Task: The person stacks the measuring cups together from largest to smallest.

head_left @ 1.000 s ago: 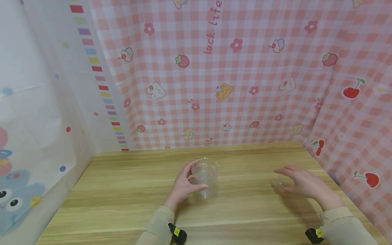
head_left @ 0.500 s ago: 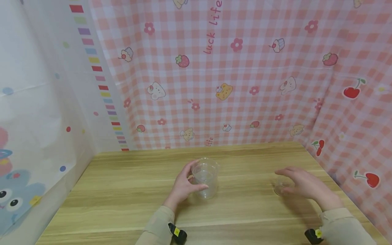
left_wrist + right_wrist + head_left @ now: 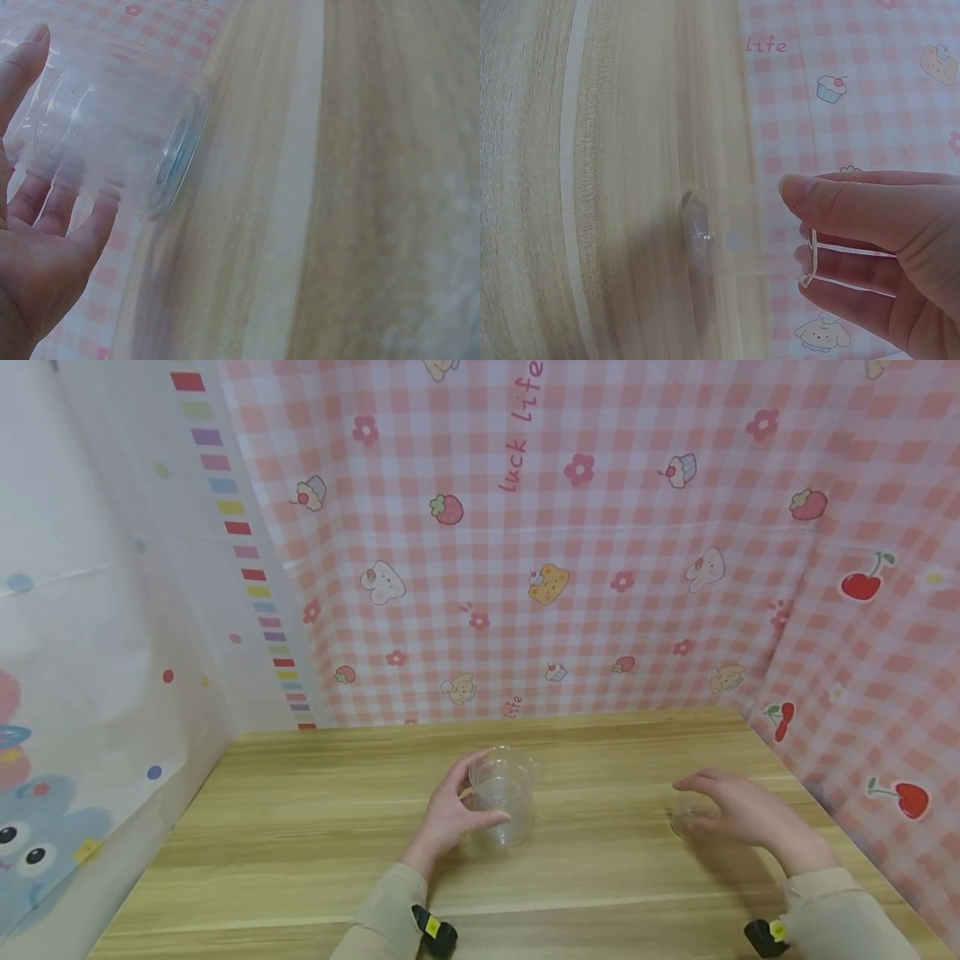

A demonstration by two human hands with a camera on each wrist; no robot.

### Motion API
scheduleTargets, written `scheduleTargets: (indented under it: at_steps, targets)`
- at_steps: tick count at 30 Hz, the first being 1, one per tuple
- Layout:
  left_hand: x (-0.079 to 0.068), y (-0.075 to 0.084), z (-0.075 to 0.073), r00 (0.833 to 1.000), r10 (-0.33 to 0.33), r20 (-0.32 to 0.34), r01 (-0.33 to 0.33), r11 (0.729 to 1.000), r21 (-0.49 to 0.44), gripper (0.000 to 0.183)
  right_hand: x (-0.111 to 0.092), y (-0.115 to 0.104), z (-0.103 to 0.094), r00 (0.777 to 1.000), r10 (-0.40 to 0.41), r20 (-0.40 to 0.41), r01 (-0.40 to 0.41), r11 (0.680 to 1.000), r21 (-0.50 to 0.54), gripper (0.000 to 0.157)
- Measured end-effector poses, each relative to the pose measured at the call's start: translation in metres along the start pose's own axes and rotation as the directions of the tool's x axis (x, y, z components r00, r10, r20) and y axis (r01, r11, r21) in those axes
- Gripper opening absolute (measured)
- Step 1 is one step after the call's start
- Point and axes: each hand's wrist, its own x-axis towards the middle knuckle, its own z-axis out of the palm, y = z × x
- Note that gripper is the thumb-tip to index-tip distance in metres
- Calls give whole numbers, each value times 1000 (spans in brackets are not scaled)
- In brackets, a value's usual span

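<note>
My left hand [image 3: 448, 817] holds a clear cup [image 3: 514, 802] on the wooden table [image 3: 585, 893], its thumb on the near side and its fingers on the far side. In the left wrist view, the thumb and fingers of that hand [image 3: 45, 274] curve around the see-through wall of the cup [image 3: 112, 124]. Farther right, my right hand [image 3: 742, 810] grips a smaller clear cup [image 3: 682, 820] from above. The right wrist view shows thumb and fingers of this hand [image 3: 870, 247] at the rim of the small cup [image 3: 739, 229], whose base is on the tabletop.
A pink checked cloth [image 3: 480, 552] with cartoon prints hangs behind the table. Another cloth with cherries [image 3: 862, 585] borders the right side, and a white printed sheet [image 3: 82, 635] the left. Bare wood separates the two cups.
</note>
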Motion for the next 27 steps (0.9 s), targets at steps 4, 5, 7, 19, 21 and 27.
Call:
scheduleTargets:
  at_steps: [4,5,7,19,21,27]
  targets:
    - [-1,5,1,1000,-1,-2,1,1000,-1,93,0,0,0,1000,2,9,-2,1000,7,49]
    - [-3,10,1,1000,3,-1,-3,1000,-1,92,0,0,0,1000,-2,9,2,1000,8,48]
    - [-6,19,1,1000,6,1,-6,1000,-8,91,1,1,0,1000,-11,9,11,1000,6,46]
    - [-12,38,0,1000,1,7,-1,1000,-8,89,3,2,-1,1000,-22,15,22,1000,-2,42]
    - [-12,38,0,1000,5,8,-5,1000,-6,89,3,2,-1,1000,-24,18,24,1000,-3,41]
    - [-12,37,0,1000,8,12,-8,1000,-8,89,2,3,-1,999,-30,21,30,1000,9,40]
